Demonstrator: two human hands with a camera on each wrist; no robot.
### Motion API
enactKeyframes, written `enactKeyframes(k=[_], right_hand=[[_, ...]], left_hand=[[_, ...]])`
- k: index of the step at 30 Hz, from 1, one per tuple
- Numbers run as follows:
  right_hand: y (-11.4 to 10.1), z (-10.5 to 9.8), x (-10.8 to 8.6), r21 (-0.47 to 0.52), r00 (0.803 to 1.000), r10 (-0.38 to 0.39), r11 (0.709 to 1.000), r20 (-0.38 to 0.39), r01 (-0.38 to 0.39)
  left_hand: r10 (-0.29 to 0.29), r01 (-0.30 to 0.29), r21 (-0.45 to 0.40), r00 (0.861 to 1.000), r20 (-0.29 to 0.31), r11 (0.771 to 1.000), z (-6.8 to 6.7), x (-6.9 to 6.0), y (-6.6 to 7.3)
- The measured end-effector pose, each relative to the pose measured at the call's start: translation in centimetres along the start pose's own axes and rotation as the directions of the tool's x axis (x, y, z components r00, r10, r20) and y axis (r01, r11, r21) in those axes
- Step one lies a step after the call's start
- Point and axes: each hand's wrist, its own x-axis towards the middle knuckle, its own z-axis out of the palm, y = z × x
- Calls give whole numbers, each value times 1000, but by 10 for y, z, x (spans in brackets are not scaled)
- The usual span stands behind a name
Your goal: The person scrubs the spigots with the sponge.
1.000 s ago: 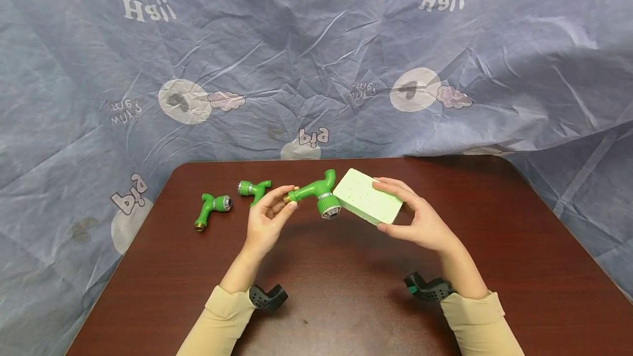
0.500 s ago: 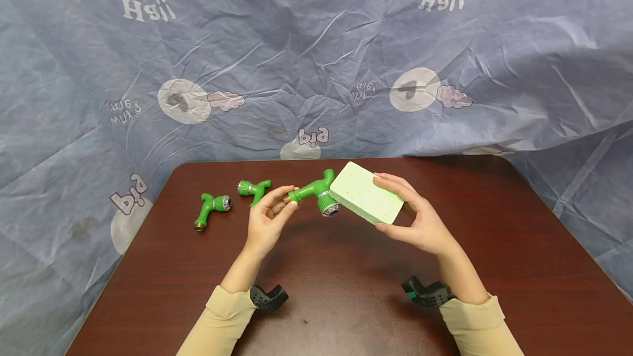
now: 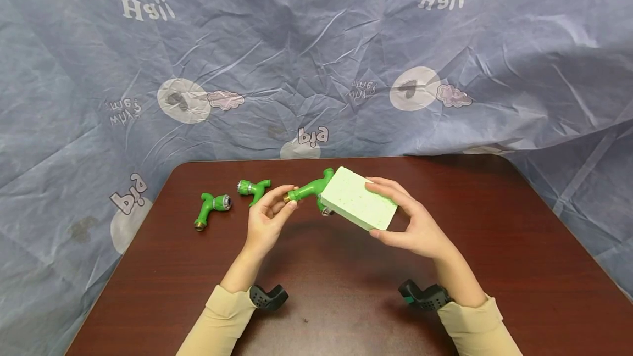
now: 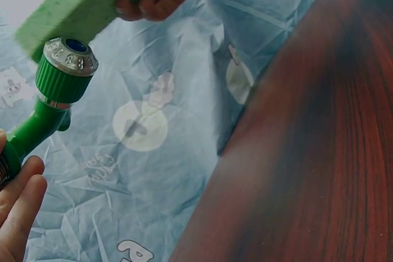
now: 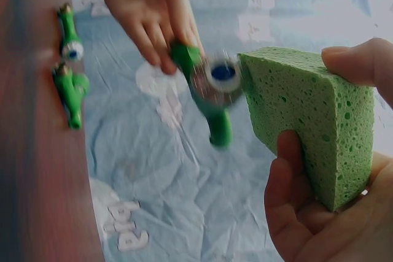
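Observation:
Above the table, the left hand (image 3: 267, 221) pinches the threaded end of a green faucet (image 3: 310, 188) between thumb and fingers. A pale green sponge (image 3: 360, 198) is gripped at its right end by the right hand (image 3: 415, 221), thumb below and fingers above. In the head view the sponge covers part of the faucet's ribbed collar. The right wrist view has the sponge (image 5: 301, 108) edge against or very near the faucet's blurred silver-and-blue outlet (image 5: 222, 73). In the left wrist view, the sponge (image 4: 92, 4) lies behind the green collar (image 4: 64, 78).
Two more green faucets lie at the back left of the brown table (image 3: 316, 312), one (image 3: 211, 209) nearer the left edge and the other (image 3: 254, 190) just behind the left hand. A patterned blue-grey cloth (image 3: 277, 70) hangs behind the table.
The right hand has carried the sponge leftward, so that it now overlaps more of the faucet in the head view. The left hand and its faucet have hardly moved.

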Motion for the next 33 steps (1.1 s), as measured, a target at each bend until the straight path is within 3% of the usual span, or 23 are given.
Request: enactKeyframes(k=[3, 12, 21, 27, 33], right_hand=[[3, -9, -1, -5, 999, 2, 1000, -35, -3], [10, -20, -3, -9, 1000, 13, 1000, -28, -13], [17, -15, -3, 31, 994, 107, 994, -13, -107], [17, -11, -3, 67, 994, 98, 993, -37, -96], [16, -8, -2, 107, 994, 97, 990, -54, -91]], left_hand=[[14, -14, -7, 1000, -4, 1000, -1, 1, 1], [16, -17, -24, 1000, -14, 1000, -1, 2, 3], [5, -5, -45, 1000, 1, 999, 0, 1, 5], [-9, 10, -52, 1000, 16, 999, 1, 0, 4], [-60, 60, -24, 998, 11, 998, 2, -1, 4]])
